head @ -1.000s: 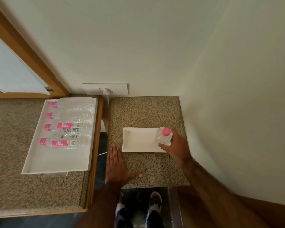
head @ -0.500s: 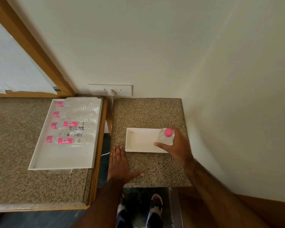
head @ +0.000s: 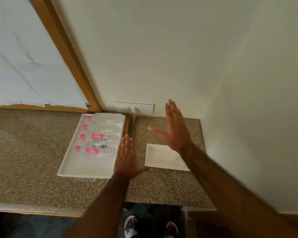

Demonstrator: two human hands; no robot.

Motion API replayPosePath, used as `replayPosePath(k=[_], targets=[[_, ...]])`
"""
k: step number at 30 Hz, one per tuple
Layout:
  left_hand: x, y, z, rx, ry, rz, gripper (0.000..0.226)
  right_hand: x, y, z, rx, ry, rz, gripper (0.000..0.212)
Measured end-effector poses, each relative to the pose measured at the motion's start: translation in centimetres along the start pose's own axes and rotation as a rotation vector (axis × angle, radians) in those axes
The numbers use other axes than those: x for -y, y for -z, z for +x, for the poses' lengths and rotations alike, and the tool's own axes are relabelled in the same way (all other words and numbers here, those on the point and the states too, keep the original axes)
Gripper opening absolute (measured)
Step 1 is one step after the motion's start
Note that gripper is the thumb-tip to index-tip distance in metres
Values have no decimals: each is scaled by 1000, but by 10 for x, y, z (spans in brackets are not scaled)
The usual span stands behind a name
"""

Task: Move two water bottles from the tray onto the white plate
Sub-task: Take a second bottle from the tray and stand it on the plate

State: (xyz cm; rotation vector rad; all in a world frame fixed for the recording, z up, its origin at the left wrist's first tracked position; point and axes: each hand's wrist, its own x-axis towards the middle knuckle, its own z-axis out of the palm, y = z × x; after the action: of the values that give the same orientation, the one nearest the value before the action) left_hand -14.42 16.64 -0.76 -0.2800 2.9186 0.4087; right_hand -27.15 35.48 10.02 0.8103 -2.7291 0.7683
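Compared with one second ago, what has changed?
The right hand let go of the bottle and rose open, away from the white plate. The left hand lifted off the counter toward the tray. Four bottles stay in the tray; the forearm hides the plate's right end.
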Motion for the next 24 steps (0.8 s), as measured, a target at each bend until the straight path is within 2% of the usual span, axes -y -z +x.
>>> replayPosePath(k=[10,13,16,24], targets=[[80,49,-20,-312,171,-99,156,82,-53,31,230,165,-74,115],[110,50,-35,-324,270,-151,161,106,-77,31,298,167,-39,115],[140,46,-54,-351,368,-196,163,132,-104,31,332,143,1,104],[189,4,-99,-285,561,-246,170,171,-171,18,506,249,-40,85]])
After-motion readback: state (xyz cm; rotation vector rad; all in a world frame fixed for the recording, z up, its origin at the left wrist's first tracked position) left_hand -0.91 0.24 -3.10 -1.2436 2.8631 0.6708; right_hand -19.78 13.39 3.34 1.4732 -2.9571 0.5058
